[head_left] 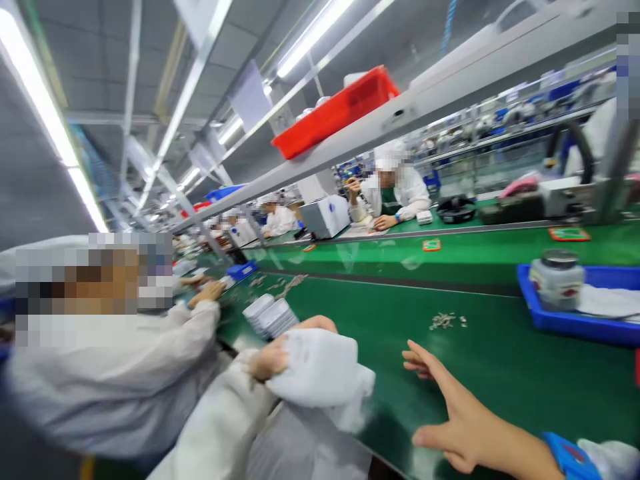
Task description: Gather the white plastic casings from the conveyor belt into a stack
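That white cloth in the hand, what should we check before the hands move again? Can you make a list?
1. Left hand grips the white cloth: ok.
2. Right hand open and holding nothing, above the green belt: ok.
3. Small loose parts lie apart from both hands: ok.
4. Stack of white trays is behind the cloth, touching or not: cannot tell.
5. Blue tray with its jar is off to the right: ok.

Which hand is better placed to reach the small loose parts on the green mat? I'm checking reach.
Probably the right hand: open, empty, fingers extended toward the loose parts. The left hand grips a white bag.
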A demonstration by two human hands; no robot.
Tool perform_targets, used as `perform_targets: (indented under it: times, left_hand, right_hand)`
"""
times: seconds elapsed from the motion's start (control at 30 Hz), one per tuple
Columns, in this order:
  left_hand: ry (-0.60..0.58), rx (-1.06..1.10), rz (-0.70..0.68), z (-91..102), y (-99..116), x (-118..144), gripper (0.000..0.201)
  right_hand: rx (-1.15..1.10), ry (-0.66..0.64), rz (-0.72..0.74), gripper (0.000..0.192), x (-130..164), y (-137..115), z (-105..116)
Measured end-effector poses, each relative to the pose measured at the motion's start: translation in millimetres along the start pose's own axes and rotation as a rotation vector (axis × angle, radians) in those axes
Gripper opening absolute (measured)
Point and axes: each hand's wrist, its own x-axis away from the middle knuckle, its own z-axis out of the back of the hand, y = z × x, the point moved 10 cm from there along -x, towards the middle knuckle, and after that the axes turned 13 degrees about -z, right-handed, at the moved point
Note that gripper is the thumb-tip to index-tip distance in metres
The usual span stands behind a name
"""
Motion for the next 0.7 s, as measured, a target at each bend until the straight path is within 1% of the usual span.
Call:
perform_targets:
  times: [0.03, 0.07, 0.13, 0.2, 0.23, 0.3, 0.33, 0.37, 0.5, 0.6, 0.7]
  left_hand:
    - [-0.106, 0.052, 0.004, -22.0, -10, -28, 0.074]
    - [-0.186, 0.106, 0.006, -44.0, -22, -52, 0.077]
    - [-0.277, 0.209, -0.004, -83.8, -47, -89, 0.075]
    - [-0.317, 0.291, -0.007, -114.8, -70, -109, 0.070]
    - [-0.332, 0.320, -0.001, -126.6, -80, -114, 0.069]
    - [-0.375, 0.356, 0.012, -143.1, -94, -117, 0.064]
    - [-0.405, 0.361, 0.019, -148.4, -97, -117, 0.062]
    - [-0.435, 0.359, 0.024, -151.8, -98, -115, 0.062]
    - [-0.556, 0.294, 0.010, -155.3, -93, -104, 0.072]
    - [-0.608, 0.131, -0.098, -150.2, -87, -96, 0.079]
    - [-0.581, -0.105, -0.222, -139.4, -88, -90, 0.085]
  right_hand:
    - [-0.032, 0.041, 0.012, 0.109, 4, 0, 12]
    - [-0.055, 0.088, 0.019, 0.112, 8, 2, 25]
    - [-0.101, 0.186, 0.000, 0.114, 16, 10, 50]
    - [-0.185, 0.270, -0.094, 0.111, 21, 25, 71]
    - [-0.237, 0.291, -0.175, 0.109, 22, 35, 78]
    - [-0.349, 0.297, -0.350, 0.104, 22, 55, 86]
    - [-0.397, 0.292, -0.408, 0.101, 21, 62, 87]
    - [-0.433, 0.281, -0.436, 0.100, 19, 66, 88]
    - [-0.517, 0.263, -0.422, 0.092, 9, 75, 93]
    - [-0.518, 0.257, -0.383, 0.081, 5, 80, 99]
    - [-0.503, 0.183, -0.304, 0.056, 2, 74, 102]
